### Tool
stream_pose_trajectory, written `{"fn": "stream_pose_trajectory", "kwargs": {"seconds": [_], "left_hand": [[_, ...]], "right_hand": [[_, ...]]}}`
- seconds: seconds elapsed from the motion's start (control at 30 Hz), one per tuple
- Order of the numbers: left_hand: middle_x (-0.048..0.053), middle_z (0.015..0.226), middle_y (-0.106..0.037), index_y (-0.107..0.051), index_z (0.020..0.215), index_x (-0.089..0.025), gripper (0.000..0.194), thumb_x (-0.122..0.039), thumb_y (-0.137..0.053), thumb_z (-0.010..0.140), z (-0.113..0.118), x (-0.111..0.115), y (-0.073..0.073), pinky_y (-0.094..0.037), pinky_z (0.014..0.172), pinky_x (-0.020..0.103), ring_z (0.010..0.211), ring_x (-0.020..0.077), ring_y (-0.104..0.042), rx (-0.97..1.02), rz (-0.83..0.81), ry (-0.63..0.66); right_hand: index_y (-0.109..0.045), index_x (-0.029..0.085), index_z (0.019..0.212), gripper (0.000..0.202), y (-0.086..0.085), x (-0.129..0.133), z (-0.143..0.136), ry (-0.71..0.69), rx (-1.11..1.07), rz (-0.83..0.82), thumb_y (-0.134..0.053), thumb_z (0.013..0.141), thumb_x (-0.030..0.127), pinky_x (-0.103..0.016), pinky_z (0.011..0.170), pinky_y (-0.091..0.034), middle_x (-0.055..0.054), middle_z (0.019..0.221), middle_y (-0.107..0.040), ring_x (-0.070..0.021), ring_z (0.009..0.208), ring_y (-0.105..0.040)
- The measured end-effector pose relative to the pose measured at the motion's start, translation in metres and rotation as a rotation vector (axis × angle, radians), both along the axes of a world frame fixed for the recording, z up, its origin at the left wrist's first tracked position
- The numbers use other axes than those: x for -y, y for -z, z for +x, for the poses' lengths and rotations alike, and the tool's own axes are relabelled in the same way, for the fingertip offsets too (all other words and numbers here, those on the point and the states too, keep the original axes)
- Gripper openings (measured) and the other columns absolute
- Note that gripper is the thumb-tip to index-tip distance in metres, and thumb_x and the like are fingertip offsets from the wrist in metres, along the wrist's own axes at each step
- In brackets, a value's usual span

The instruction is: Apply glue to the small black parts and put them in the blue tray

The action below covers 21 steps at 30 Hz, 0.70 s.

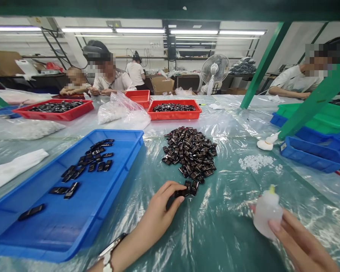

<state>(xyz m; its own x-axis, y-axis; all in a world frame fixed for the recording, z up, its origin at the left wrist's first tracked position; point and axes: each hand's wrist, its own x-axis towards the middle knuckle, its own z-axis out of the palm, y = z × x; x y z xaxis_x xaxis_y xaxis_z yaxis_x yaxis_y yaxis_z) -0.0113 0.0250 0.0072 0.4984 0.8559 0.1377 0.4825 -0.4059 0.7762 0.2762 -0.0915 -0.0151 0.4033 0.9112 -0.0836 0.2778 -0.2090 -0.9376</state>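
My left hand [158, 213] reaches over the plastic-covered table and pinches a small black glossy part [180, 193] at the near edge of a pile of the same black parts [190, 153]. A watch sits on that wrist. My right hand [297, 241] at the lower right holds a small white squeeze bottle [266, 215] with a yellow-green tip, upright. To the left lies a blue tray [82, 223] with several black parts scattered in its far half.
Small white pellets [256, 162] lie right of the pile. Blue and green bins [314, 151] stand at the right behind a green post. Red trays [174, 109] of black parts and clear bags sit further back. Other people work at the far side.
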Motion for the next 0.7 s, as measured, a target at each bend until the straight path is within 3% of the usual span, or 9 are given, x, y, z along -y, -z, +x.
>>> {"fn": "stream_pose_trajectory", "kwargs": {"seconds": [0.07,0.17,0.27,0.3,0.37,0.43,0.53,0.6,0.7], "left_hand": [[0.004,0.115,-0.058,-0.056,0.116,-0.028,0.019,-0.024,-0.044,0.101,0.001,0.001,-0.001,-0.051,0.084,0.035,0.101,0.0205,-0.060,-0.001,0.011,-0.010],[0.005,0.112,-0.060,-0.055,0.115,-0.025,0.018,-0.024,-0.043,0.101,0.001,0.003,-0.003,-0.052,0.082,0.033,0.099,0.0208,-0.061,0.000,0.040,-0.026],[0.005,0.110,-0.061,-0.055,0.114,-0.024,0.018,-0.024,-0.043,0.101,0.001,0.003,-0.003,-0.053,0.078,0.032,0.096,0.0203,-0.062,0.003,0.069,-0.045],[0.005,0.110,-0.061,-0.055,0.114,-0.024,0.017,-0.024,-0.043,0.101,0.001,0.003,-0.002,-0.053,0.078,0.033,0.095,0.0204,-0.063,0.001,0.077,-0.049],[0.005,0.110,-0.061,-0.055,0.114,-0.024,0.017,-0.023,-0.044,0.100,0.001,0.003,0.000,-0.053,0.079,0.034,0.095,0.0211,-0.063,-0.009,0.095,-0.050],[0.006,0.112,-0.060,-0.054,0.115,-0.025,0.018,-0.022,-0.046,0.099,0.001,0.002,0.003,-0.052,0.081,0.037,0.097,0.0227,-0.062,-0.024,0.118,-0.041],[0.008,0.114,-0.058,-0.054,0.115,-0.024,0.019,-0.019,-0.046,0.099,0.001,0.001,0.006,-0.052,0.084,0.040,0.100,0.0247,-0.061,-0.048,0.162,-0.021],[0.009,0.114,-0.058,-0.054,0.114,-0.022,0.018,-0.018,-0.046,0.098,0.001,0.001,0.006,-0.052,0.085,0.041,0.102,0.0252,-0.060,-0.061,0.199,-0.011],[0.009,0.113,-0.060,-0.053,0.115,-0.022,0.019,-0.017,-0.047,0.098,0.001,0.003,0.003,-0.053,0.085,0.041,0.102,0.0252,-0.061,-0.079,0.261,0.002]], "right_hand": [[-0.057,0.027,0.123,0.051,-0.005,-0.025,0.008,-0.058,0.034,0.045,-0.060,0.083,0.059,-0.034,0.093,-0.054,-0.009,0.136,-0.061,-0.0304,0.124,-0.056],[-0.054,0.025,0.114,0.056,-0.007,-0.052,0.013,-0.046,0.144,0.062,-0.061,0.076,0.066,-0.041,0.091,-0.053,-0.013,0.130,-0.064,-0.0328,0.120,-0.059],[-0.048,0.022,0.122,0.073,-0.009,-0.046,0.004,0.038,0.259,0.022,-0.064,0.069,0.069,-0.048,0.078,-0.054,-0.020,0.127,-0.062,-0.0420,0.121,-0.054],[-0.045,0.023,0.128,0.074,-0.011,-0.038,-0.002,0.078,0.311,0.008,-0.063,0.072,0.068,-0.046,0.068,-0.055,-0.020,0.128,-0.060,-0.0430,0.121,-0.053],[-0.049,0.028,0.122,0.057,-0.015,-0.022,-0.019,0.191,0.486,0.016,-0.055,0.080,0.067,-0.034,0.049,-0.052,-0.014,0.114,-0.065,-0.0373,0.109,-0.062],[-0.057,0.030,0.109,0.031,-0.018,-0.015,-0.039,0.032,0.542,0.123,-0.049,0.091,0.055,-0.030,0.052,-0.053,-0.008,0.102,-0.067,-0.0277,0.091,-0.068],[-0.064,0.028,0.106,0.022,-0.017,-0.032,-0.067,-0.469,0.597,0.250,-0.045,0.098,0.035,-0.031,0.064,-0.057,-0.006,0.099,-0.070,-0.0228,0.088,-0.069],[-0.067,0.024,0.107,0.023,-0.015,-0.053,-0.081,-0.564,0.605,0.256,-0.047,0.096,0.025,-0.037,0.069,-0.057,-0.007,0.096,-0.069,-0.0257,0.089,-0.067],[-0.070,0.021,0.098,0.025,-0.010,-0.079,-0.098,-0.594,0.597,0.287,-0.046,0.092,0.017,-0.047,0.073,-0.054,-0.011,0.092,-0.066,-0.0309,0.088,-0.064]]}}
